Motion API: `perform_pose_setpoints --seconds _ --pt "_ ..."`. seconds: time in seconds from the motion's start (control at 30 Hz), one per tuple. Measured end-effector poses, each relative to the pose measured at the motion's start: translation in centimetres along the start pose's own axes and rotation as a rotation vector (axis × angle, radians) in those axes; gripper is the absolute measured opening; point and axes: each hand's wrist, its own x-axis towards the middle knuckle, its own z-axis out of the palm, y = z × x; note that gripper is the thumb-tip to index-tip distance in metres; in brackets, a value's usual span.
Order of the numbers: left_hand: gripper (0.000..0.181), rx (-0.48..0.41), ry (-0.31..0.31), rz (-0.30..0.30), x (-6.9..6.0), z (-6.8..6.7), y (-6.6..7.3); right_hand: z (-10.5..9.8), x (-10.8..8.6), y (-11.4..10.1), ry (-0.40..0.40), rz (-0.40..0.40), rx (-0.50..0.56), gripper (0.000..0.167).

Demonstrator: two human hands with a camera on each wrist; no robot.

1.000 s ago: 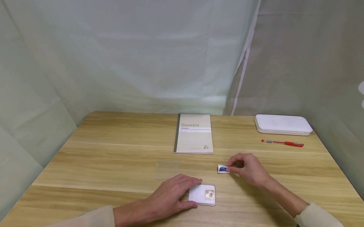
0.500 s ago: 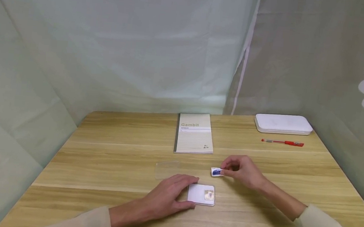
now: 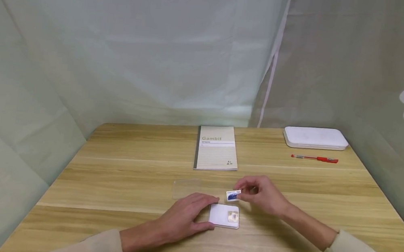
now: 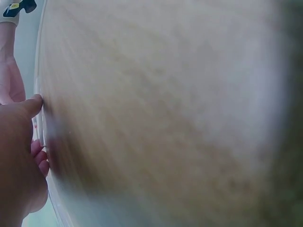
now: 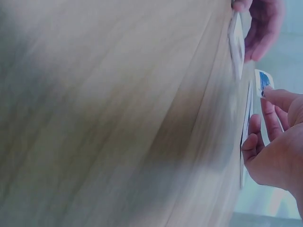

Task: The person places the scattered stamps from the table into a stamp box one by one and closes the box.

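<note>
1. Right hand [image 3: 262, 194]: thumb and index pinch the right end of a small white-bordered paper rectangle with a blue picture [image 3: 232, 195]. Most of the paper sticks out left of the grip, just right of frame center, lower half.
2. Left hand [image 3: 184, 213]: grips the left end of a flat white rectangular case [image 3: 218, 215], thumb at the lower edge, fingers at the upper. Case lies on the wood-grain table [image 3: 123, 187], lower center. Small gold-toned square [image 3: 233, 216] sits at its right end.
3. Edges: paper is just above the case's upper edge in the head view. Clear thin plastic rectangle [image 3: 186, 188] lies up-left of the case, near the left knuckles. Beige lined-cover notebook [image 3: 217, 148] is above the paper, with a strip of table between.
4. Room: table surface runs from the right hand up to the red slim pen [image 3: 314, 158] and white rounded oblong box [image 3: 315, 137], upper right, both well apart from the paper.
5. Hard to see: fingertips cover the paper's right end; left palm covers the case's left end. Clear plastic outline is faint. Left wrist view is mostly blurred table; the case is barely readable there. Can't tell the paper's height over the table.
</note>
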Motion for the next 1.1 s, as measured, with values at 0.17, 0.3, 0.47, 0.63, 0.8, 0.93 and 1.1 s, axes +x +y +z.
perform_pose_setpoints --seconds 0.17,0.3,0.47,0.63,0.8,0.93,1.1 --pt "0.066 0.003 -0.003 -0.008 0.1 0.1 0.0 0.6 -0.2 -0.7 -0.007 0.008 -0.005 0.016" --pt "0.066 0.006 0.004 -0.002 0.2 0.1 0.0 1.1 -0.3 -1.2 -0.007 -0.006 -0.007 0.013" --pt "0.07 0.014 0.024 0.009 0.2 0.3 -0.1 1.8 -0.5 -1.7 -0.006 -0.021 -0.038 0.012" --pt "0.092 -0.024 0.015 -0.023 0.1 0.4 0.0 2.4 -0.8 -2.0 -0.024 -0.028 -0.069 0.013" --pt "0.104 -0.053 0.021 -0.05 0.1 0.3 0.1 3.0 -0.9 -2.2 -0.046 -0.045 -0.047 0.013" --pt "0.105 -0.059 0.028 -0.049 0.1 0.3 0.1 3.5 -0.8 -2.2 -0.061 -0.063 -0.037 0.012" --pt "0.105 -0.052 0.029 -0.05 0.1 0.3 0.1 4.1 -0.6 -2.3 -0.076 -0.07 -0.032 0.01"
